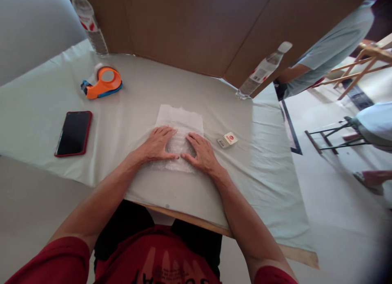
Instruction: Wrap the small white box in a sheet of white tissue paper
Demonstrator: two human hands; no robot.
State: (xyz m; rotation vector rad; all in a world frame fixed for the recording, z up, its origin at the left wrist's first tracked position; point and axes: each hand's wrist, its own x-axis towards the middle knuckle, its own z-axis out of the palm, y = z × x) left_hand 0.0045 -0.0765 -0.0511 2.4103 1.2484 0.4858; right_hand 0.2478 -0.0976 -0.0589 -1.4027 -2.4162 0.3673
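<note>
A clear sheet of bubble wrap (180, 124) lies flat on the pale cloth-covered table (137, 100) in front of me. My left hand (159, 145) rests on its near left part, fingers stretched out flat. My right hand (200, 153) lies on its near right part, fingers also flat and slightly spread. The thumbs nearly meet over the wrap's middle. Neither hand holds anything.
A small red-and-white box (227, 139) lies just right of the wrap. A red-cased phone (74, 133) and an orange tape dispenser (102, 83) sit at the left. Two water bottles (92, 24) (263, 69) stand against a cardboard wall (199, 26). Another person (324, 51) and stools are at right.
</note>
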